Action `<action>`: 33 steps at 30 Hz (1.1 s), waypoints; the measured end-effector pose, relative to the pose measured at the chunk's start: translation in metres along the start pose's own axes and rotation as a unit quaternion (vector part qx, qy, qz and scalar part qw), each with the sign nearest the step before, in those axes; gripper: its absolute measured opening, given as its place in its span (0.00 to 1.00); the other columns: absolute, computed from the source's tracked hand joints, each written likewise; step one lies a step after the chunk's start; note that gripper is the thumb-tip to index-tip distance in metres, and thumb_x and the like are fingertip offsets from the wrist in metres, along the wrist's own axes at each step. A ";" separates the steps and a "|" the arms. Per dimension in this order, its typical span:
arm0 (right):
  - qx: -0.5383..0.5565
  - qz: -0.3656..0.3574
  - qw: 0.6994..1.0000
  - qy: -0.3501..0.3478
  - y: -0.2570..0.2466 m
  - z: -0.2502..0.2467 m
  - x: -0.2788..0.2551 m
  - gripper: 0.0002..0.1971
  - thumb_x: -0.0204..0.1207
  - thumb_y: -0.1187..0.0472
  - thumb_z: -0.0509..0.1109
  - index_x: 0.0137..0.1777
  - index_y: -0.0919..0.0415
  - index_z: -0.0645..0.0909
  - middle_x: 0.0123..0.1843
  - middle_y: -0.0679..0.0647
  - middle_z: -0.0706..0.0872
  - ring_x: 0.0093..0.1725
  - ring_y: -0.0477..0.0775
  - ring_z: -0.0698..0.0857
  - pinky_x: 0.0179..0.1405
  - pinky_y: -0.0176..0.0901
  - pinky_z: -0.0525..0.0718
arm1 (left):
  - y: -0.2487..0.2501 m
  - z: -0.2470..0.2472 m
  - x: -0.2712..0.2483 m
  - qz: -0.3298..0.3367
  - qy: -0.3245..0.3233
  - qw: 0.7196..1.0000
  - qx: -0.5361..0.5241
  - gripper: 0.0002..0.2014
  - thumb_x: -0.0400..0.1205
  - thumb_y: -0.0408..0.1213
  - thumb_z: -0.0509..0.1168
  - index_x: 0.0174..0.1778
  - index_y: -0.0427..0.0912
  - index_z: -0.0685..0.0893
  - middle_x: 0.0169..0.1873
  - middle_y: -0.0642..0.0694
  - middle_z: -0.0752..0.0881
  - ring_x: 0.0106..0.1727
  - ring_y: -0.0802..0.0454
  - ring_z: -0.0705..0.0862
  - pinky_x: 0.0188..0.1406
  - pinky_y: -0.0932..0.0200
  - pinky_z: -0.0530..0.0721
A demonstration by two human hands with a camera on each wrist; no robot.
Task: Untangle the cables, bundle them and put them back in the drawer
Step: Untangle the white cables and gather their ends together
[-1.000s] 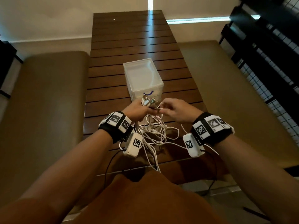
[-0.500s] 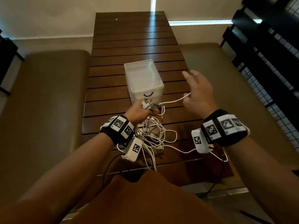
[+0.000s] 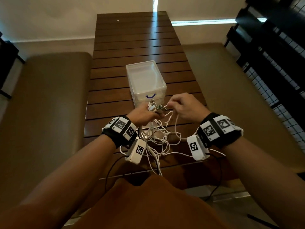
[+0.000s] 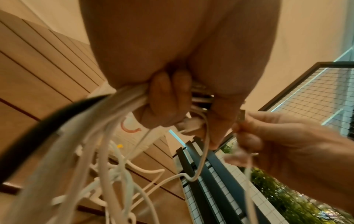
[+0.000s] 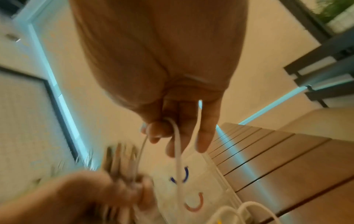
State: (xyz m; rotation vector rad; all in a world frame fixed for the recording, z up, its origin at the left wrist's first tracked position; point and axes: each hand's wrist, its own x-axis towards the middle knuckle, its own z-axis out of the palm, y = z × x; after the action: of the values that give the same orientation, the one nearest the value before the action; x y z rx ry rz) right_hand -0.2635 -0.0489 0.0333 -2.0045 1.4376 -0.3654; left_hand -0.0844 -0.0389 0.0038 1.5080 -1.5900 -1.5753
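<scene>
A tangle of white cables (image 3: 156,139) hangs from my hands over the near end of the wooden table (image 3: 135,38). My left hand (image 3: 145,114) grips a bunch of cable ends, their plugs (image 3: 153,106) sticking up out of the fist; in the left wrist view the fingers (image 4: 168,100) curl round the cables (image 4: 99,136). My right hand (image 3: 184,106) pinches one white cable (image 5: 177,145) just beside the plugs, thumb against fingers. The translucent plastic drawer box (image 3: 145,80) stands just beyond both hands, its drawer fronts (image 5: 191,197) showing curved handles.
Padded brown benches (image 3: 46,100) run along both sides of the table. A black metal grid railing (image 3: 277,66) stands at the right. Black wires from the wrist cameras hang below the table edge (image 3: 148,172).
My right hand, which had drawn one cable out to the right and up, has come back beside the left hand and pinches a cable near the plugs. The left hand keeps its grip.
</scene>
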 end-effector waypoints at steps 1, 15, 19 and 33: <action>0.018 -0.002 0.999 0.031 0.001 -0.003 0.000 0.12 0.83 0.60 0.64 0.39 0.51 0.83 0.30 0.44 0.81 0.31 0.45 0.81 0.35 0.43 0.78 | 0.000 -0.001 -0.001 -0.012 0.000 1.000 0.000 0.05 0.79 0.25 0.67 0.49 0.33 0.86 0.35 0.50 0.86 0.21 0.66 0.76 0.19 0.68 0.69; 0.078 0.216 0.955 -0.187 0.102 0.070 -0.063 0.14 0.87 0.55 0.57 0.38 0.54 0.72 0.36 0.53 0.76 0.34 0.51 0.78 0.38 0.46 0.79 | 0.000 0.015 0.003 0.109 0.127 0.983 -0.072 0.07 0.84 0.31 0.65 0.48 0.44 0.88 0.41 0.52 0.87 0.37 0.65 0.85 0.40 0.67 0.83; 0.064 0.232 0.953 -0.182 0.116 0.089 -0.085 0.15 0.87 0.54 0.57 0.38 0.55 0.71 0.37 0.55 0.82 0.35 0.51 0.81 0.38 0.44 0.76 | 0.022 0.028 0.005 0.085 0.018 0.981 -0.174 0.12 0.89 0.36 0.55 0.48 0.40 0.84 0.28 0.47 0.76 0.18 0.62 0.67 0.18 0.67 0.62; 0.183 0.532 0.797 0.219 0.219 0.089 -0.268 0.18 0.87 0.58 0.55 0.53 0.72 0.81 0.53 0.69 0.82 0.55 0.66 0.81 0.52 0.49 0.72 | 0.089 0.139 0.026 0.053 -0.288 0.945 -0.148 0.13 0.89 0.40 0.54 0.54 0.42 0.84 0.23 0.52 0.65 0.19 0.59 0.58 0.16 0.65 0.56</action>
State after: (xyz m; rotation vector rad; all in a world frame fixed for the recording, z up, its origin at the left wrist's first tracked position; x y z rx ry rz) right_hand -0.4742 0.1841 -0.1368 -0.5914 2.2964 -0.5416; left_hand -0.2473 -0.0252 0.0386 0.8267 -1.5794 -2.2037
